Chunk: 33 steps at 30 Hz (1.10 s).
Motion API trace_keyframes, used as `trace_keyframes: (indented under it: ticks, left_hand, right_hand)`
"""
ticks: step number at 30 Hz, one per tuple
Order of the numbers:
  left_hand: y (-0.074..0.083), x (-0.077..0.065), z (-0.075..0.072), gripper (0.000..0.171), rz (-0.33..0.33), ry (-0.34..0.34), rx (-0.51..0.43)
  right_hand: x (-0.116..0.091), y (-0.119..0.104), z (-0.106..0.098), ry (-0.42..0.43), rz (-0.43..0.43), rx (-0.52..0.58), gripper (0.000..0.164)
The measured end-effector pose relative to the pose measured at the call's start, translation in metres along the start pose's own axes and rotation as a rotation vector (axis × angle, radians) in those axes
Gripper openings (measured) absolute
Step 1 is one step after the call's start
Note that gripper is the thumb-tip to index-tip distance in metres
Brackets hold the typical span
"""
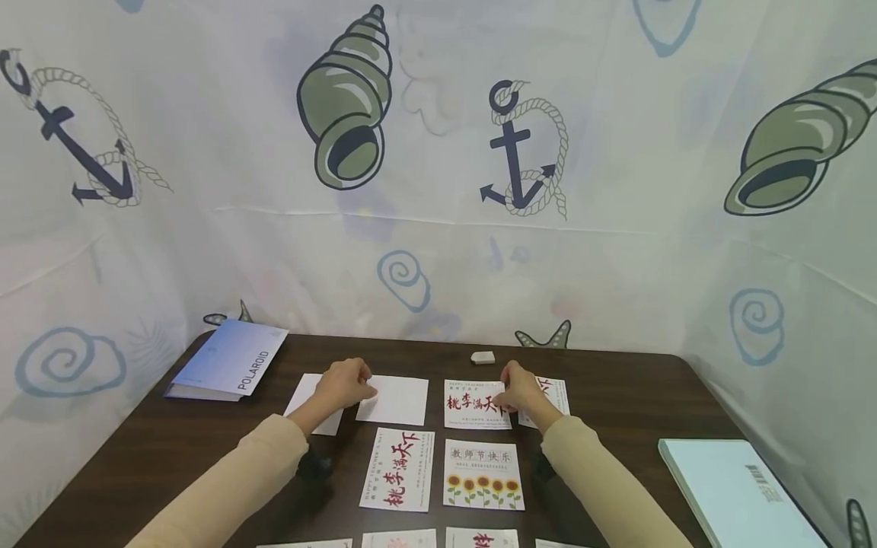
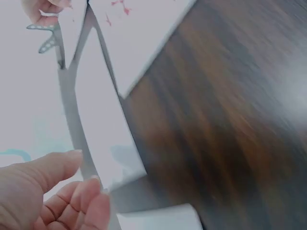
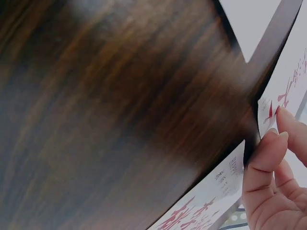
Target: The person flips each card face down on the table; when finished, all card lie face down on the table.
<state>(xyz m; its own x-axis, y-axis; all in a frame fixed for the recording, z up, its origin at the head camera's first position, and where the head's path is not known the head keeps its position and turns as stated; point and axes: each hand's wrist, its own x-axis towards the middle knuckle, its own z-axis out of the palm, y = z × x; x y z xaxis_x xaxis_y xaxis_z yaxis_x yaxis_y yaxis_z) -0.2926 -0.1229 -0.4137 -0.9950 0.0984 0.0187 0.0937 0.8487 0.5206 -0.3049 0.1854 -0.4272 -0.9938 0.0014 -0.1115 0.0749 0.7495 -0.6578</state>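
Table [image 1: 610, 384]: dark wood grain, smooth; dull sheen, pale glare in the wrist views.
Red-lettered card [image 1: 469, 403]: stiff white paper, printed, smooth, matt.
Blank card [image 1: 400, 401]: plain white paper, smooth, matt.
Backdrop [image 1: 466, 304]: printed cloth, matt, creased.
Blue booklet [image 1: 233, 358]: smooth printed cover.
Pale book [image 1: 726, 487]: smooth cover.
Sleeves [image 1: 598, 479]: matt cloth.
White block [image 1: 483, 357]: smooth-looking; material undetermined.

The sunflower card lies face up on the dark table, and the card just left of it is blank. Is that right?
Not quite: the card just left of the sunflower card is not blank. The head view shows red writing on it. The sunflower card does lie face up on the dark table.
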Motion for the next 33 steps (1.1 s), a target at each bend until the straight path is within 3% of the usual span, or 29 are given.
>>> trace_keyframes:
  ticks: [3, 6, 10, 14, 19, 25, 29, 33]
  left_hand:
    - [0.017, 0.005, 0.006, 0.026, 0.016, -0.019, -0.154]
    - [0.040, 0.011, 0.019, 0.029, -0.002, -0.081, -0.308]
    - [0.066, 0.020, 0.039, 0.033, -0.036, -0.151, -0.434]
    - [0.080, 0.029, 0.057, 0.028, -0.057, -0.158, -0.436]
    - [0.087, 0.037, 0.072, 0.020, -0.080, -0.083, -0.402]
    - [0.087, 0.038, 0.075, 0.016, -0.099, -0.061, -0.508]
    - [0.089, 0.038, 0.070, 0.013, -0.103, -0.058, -0.543]
    - [0.091, 0.042, 0.067, 0.013, -0.090, -0.042, -0.547]
  right_hand:
    - [0.001, 0.001, 0.000, 0.002, 0.007, 0.006, 0.041]
    - [0.001, 0.003, 0.000, 0.004, 0.010, 0.009, 0.042]
    - [0.000, 0.005, 0.001, 0.011, -0.003, 0.023, 0.043]
    - [-0.001, 0.007, 0.001, 0.010, -0.020, 0.041, 0.043]
    - [-0.001, 0.011, -0.001, 0.016, -0.024, 0.051, 0.042]
    - [-0.005, 0.007, 0.002, 0.035, -0.074, 0.034, 0.039]
    - [-0.015, 0.000, 0.009, 0.054, -0.192, 0.055, 0.029]
    - [-0.028, -0.017, 0.020, 0.011, -0.286, 0.118, 0.025]
